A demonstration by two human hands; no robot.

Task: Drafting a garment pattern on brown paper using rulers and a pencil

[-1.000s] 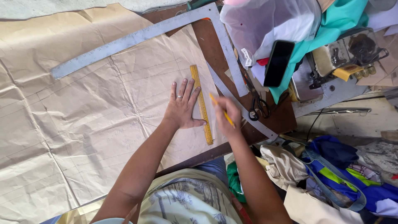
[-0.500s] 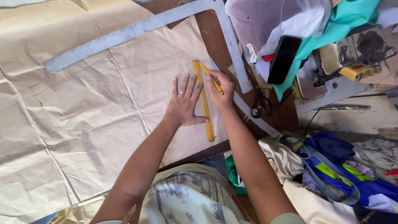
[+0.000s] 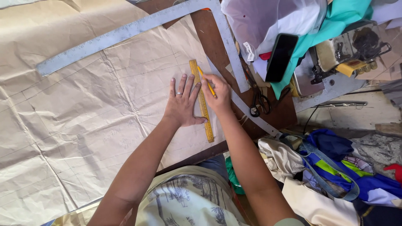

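Right fingers: your right hand [image 3: 217, 94] has its fingers pinched together on a yellow pencil [image 3: 206, 82], the tip touching the paper at the right edge of the ruler, near its upper end.
Left fingers: your left hand [image 3: 183, 104] lies flat, fingers spread apart, pressing on the paper just left of the ruler, the thumb against its edge; it grips nothing. A ring sits on one finger.
Ruler: the yellow ruler [image 3: 202, 101] lies on the paper near the desk's right part, running from the pencil tip down toward the near edge.
Paper: the creased brown pattern paper [image 3: 75, 109] covers most of the desk, faint drawn lines on it.
Curved rule: a long grey metal curve [image 3: 121, 33] lies across the far side of the paper.
Desk: the dark brown desk [image 3: 213, 46] shows bare beyond the paper's right edge.
Right side: black scissors [image 3: 259, 100] and a dark phone [image 3: 281, 57] lie past your right hand, the phone on a heap of cloth.
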